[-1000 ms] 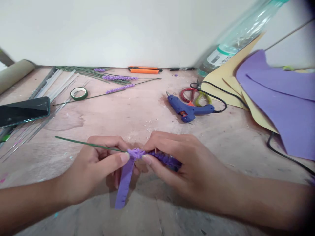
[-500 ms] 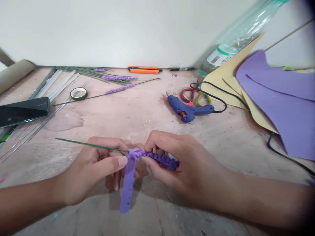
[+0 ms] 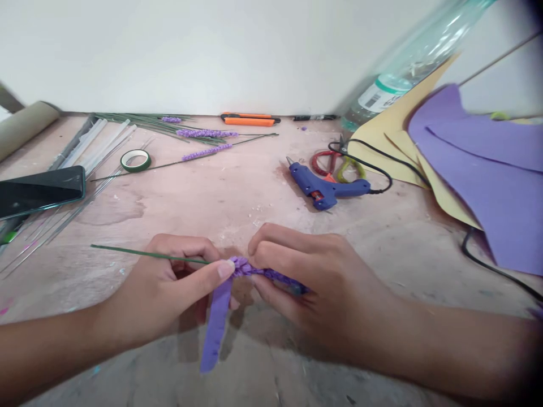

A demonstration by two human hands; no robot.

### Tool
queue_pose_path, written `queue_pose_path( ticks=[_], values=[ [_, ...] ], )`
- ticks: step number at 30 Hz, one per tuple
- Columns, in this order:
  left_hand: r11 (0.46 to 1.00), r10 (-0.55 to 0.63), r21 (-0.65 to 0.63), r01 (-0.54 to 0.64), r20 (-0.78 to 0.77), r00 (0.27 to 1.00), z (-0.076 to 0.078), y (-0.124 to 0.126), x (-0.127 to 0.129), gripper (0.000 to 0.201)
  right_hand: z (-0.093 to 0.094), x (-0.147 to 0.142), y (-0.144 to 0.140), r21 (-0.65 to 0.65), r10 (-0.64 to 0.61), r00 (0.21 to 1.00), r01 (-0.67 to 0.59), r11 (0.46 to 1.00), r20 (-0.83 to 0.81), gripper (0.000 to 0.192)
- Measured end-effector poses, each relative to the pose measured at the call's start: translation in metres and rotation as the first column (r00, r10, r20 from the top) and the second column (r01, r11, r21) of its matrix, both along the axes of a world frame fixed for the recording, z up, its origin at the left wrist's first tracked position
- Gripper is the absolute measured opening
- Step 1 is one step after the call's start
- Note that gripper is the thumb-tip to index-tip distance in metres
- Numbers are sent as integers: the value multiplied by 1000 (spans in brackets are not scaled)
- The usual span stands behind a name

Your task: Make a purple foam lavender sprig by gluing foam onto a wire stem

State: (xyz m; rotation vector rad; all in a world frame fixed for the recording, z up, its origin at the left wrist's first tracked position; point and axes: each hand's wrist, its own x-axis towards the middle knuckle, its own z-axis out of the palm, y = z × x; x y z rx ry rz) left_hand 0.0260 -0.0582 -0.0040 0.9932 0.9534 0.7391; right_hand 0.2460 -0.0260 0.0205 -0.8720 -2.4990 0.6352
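A fringed purple foam strip point(image 3: 218, 322) winds around a thin green stem point(image 3: 139, 251), forming a lavender-like flower spike point(image 3: 242, 267) between my hands. My left hand point(image 3: 182, 271) pinches the strip against the stem, its thumb on the wrap. The strip's loose end hangs down below that thumb, and the bare stem sticks out to the left past the knuckles. With fingers closed around the wrapped part, my right hand point(image 3: 305, 271) grips the spike; its darker end point(image 3: 292, 284) shows partly under the fingers.
Behind my hands lie a blue glue gun point(image 3: 324, 186), scissors point(image 3: 326, 164), green tape point(image 3: 136, 160), finished purple flower stems point(image 3: 207, 151) and an orange cutter point(image 3: 250, 119). A phone point(image 3: 46, 189) rests at left. Purple foam sheets point(image 3: 487, 169) and a bottle point(image 3: 394, 85) stand at right.
My left thumb has slid right, onto the wrap. My right fingers have closed further over the spike, and the strip's loose end has swung slightly left.
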Motion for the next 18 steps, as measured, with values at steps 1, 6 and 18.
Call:
queue_pose_path(
  ticks=[1,6,18],
  values=[
    [1000,3,27,-2,-19,1000,0,0,0,30,-1,0,0,11,0,1000,0,1000,4,19],
    [983,28,185,1,-151,988,-4,-3,-3,26,-1,1,-3,24,-22,1000,22,999,-3,15],
    [987,20,159,2,-138,990,-4,-4,-4,20,7,-1,-2,-112,-45,997,37,993,-65,10]
  ],
)
